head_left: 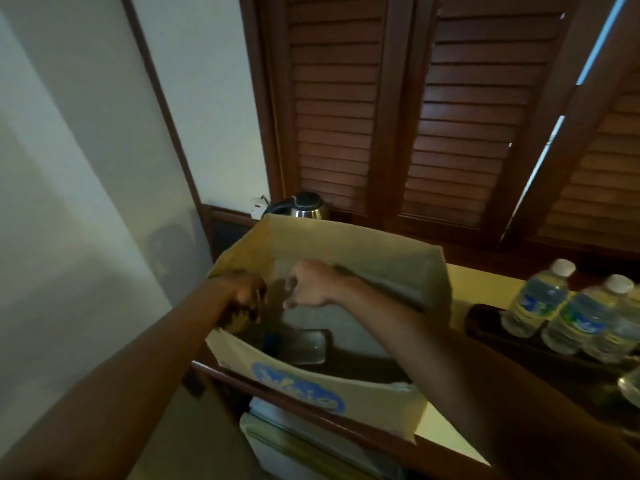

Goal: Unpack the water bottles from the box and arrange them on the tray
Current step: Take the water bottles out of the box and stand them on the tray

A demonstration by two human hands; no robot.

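An open cardboard box with a blue logo stands on the desk. One water bottle lies on its side in the box's dark bottom. My left hand is closed on the box's left flap at the rim. My right hand is curled just beside it, fingers closed on the same brown flap. To the right, a dark tray holds several upright water bottles with white caps, and another bottle is cut off by the frame's right edge.
A steel kettle and a wall socket sit behind the box. Wooden louvred shutters fill the back. A white wall is on the left. A small white fridge stands under the desk edge.
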